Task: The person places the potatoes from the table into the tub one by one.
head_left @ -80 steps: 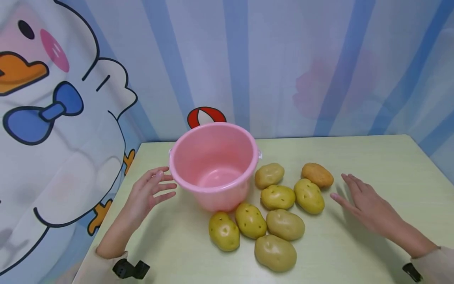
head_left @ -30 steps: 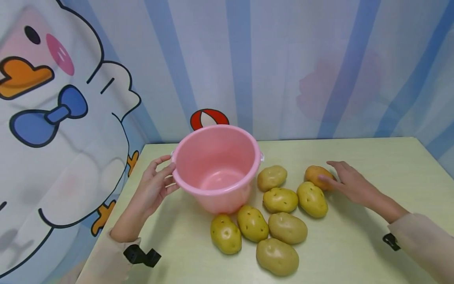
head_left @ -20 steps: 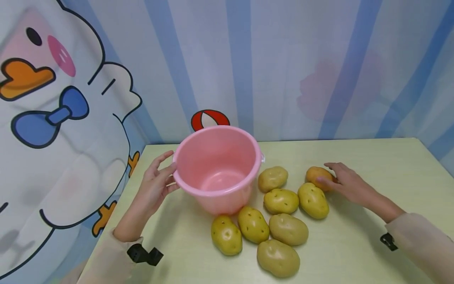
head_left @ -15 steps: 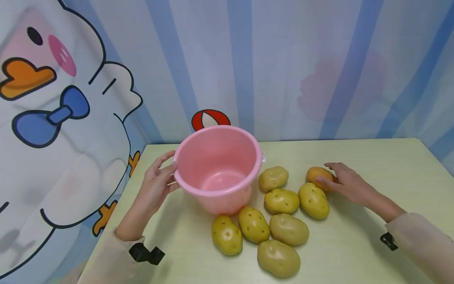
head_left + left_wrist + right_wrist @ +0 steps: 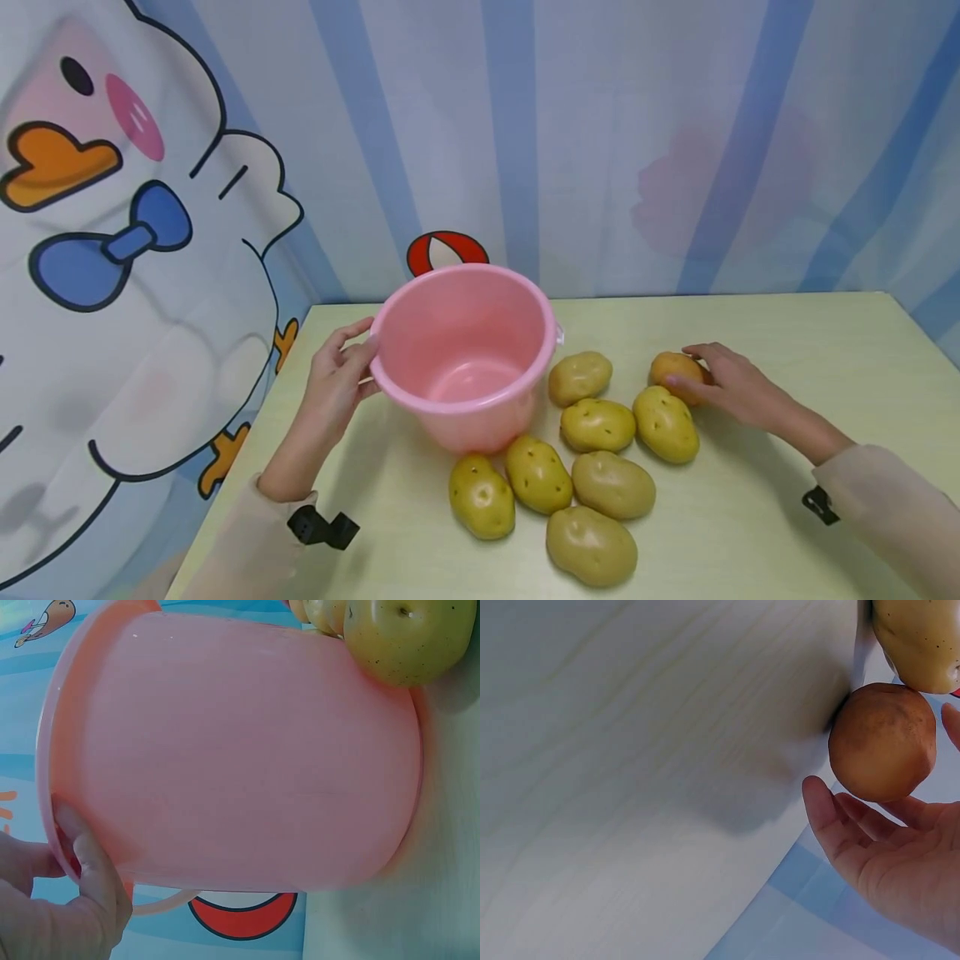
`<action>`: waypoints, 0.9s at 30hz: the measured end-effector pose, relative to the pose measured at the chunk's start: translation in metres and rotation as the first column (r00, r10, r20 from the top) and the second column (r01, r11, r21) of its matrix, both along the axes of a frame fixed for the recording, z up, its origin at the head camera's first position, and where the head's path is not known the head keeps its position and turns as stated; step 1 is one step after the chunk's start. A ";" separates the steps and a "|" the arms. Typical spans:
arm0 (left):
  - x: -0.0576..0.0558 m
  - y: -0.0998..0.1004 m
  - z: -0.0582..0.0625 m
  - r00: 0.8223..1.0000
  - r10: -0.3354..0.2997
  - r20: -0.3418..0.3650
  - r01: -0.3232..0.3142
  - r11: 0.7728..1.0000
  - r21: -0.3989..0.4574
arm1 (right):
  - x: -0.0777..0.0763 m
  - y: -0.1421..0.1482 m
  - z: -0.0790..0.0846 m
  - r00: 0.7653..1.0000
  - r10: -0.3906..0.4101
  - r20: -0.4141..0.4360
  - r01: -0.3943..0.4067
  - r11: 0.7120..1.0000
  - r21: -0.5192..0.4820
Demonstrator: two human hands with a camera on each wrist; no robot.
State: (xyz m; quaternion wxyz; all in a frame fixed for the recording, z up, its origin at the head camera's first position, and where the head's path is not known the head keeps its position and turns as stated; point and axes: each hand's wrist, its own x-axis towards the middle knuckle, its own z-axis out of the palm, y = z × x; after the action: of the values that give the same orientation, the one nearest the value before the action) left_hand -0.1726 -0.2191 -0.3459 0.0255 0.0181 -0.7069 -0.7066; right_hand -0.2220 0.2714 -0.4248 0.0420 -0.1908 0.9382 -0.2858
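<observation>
On the left, beside a duck [image 5: 172,292] printed on the wall cloth [image 5: 577,150], the left hand [image 5: 337,375] pinches the rim of a pink bucket [image 5: 465,431], thumb and fingers clamped close about the edge. The bucket stands on the bench [image 5: 795,333], mouth up, its inner wall and floor in plain sight. Close in front of its base lie two yellow potatoes [image 5: 482,497], side by side; just right of them are two tan potatoes [image 5: 613,485]. Past the bucket's right flank sits a pale potato [image 5: 580,378], then a rounder one [image 5: 597,425] and a speckled one [image 5: 665,425] next to each other. Farthest right, an orange potato [image 5: 667,367] rests on the bench just behind the speckled one, with the right hand [image 5: 738,387] set about it: thumb to the near side, the other fingers, a little apart, to the far side. Whether they press on it I cannot tell. The bucket covers the lower part of a red ball [image 5: 467,246] drawn on the cloth, and the right hand hides some of the orange potato. The right wrist view cuts off the thumb at its edge.
</observation>
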 end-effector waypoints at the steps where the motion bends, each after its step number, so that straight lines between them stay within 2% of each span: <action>1: 0.000 0.000 0.001 1.000 0.005 -0.003 -0.006 1.000 -0.008 | -0.001 0.000 0.000 1.000 0.001 0.002 -0.001 1.000 -0.001; 8: -0.001 0.001 0.004 0.999 0.033 -0.008 -0.033 0.999 -0.024 | -0.003 -0.002 0.000 1.000 0.013 0.001 -0.013 1.000 -0.008; 27: -0.002 0.001 0.004 0.999 0.019 0.026 -0.019 1.000 0.018 | -0.006 -0.007 0.000 1.000 0.009 -0.002 -0.009 1.000 -0.024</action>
State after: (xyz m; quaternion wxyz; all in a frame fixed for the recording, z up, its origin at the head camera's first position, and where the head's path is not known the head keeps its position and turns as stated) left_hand -0.1746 -0.2180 -0.3414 0.0229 0.0341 -0.7005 -0.7125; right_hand -0.2275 0.2642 -0.4247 0.0400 -0.1958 0.9339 -0.2965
